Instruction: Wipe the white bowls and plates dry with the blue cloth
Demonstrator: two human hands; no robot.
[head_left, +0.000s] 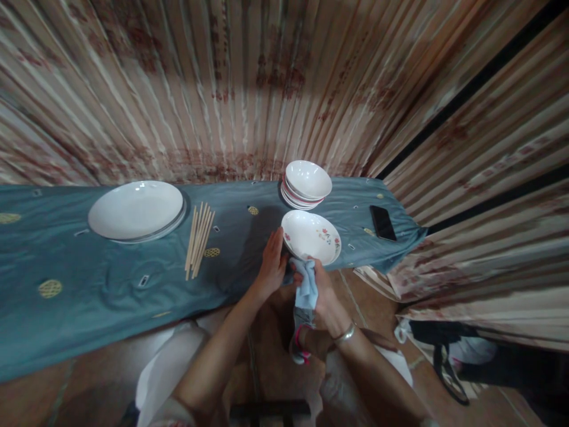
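Note:
A white plate with small red and blue flowers [311,236] is tilted toward me at the table's near edge. My left hand [272,264] grips its left rim, fingers partly hidden under it. In my right hand [320,284] is a light blue cloth [306,283], pressed against the plate's near rim, with the loose end hanging below. Just behind the plate stands a stack of white bowls [308,179], some with a reddish rim.
Large white plates [137,209] lie stacked at the left, with several wooden chopsticks [200,240] beside them. A black phone [383,223] rests at the right end of the table covered in teal cloth [102,279]. Patterned curtains [249,89] hang behind and at the right.

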